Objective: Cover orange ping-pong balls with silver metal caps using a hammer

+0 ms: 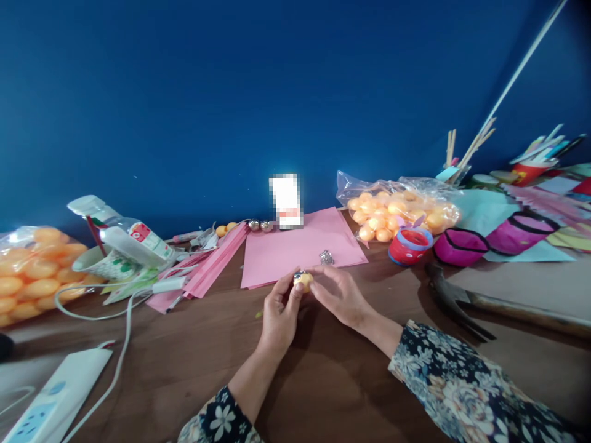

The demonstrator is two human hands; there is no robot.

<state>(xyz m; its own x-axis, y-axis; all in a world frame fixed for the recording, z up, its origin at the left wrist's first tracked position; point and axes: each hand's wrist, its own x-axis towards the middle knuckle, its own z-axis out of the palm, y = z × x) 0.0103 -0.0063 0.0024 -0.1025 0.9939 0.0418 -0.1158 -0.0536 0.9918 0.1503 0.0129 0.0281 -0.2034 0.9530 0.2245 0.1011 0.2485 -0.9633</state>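
Note:
My left hand (279,314) and my right hand (339,294) meet over the brown table (194,351), just in front of a pink paper sheet (300,246). Together they pinch a small orange ball (303,280) with a silvery piece on top. The fingers of both hands are closed around it. A small silver cluster (326,257) lies on the pink sheet just beyond my right hand. Both forearms wear dark floral sleeves.
Bags of orange balls sit at far left (32,274) and back right (399,212). A hammer (455,298) lies to the right. Pink folded strips (207,267), a bottle (132,237), a white cable and power strip (50,400) lie left. Red tape roll (409,244) and magenta pouches (462,246) sit right.

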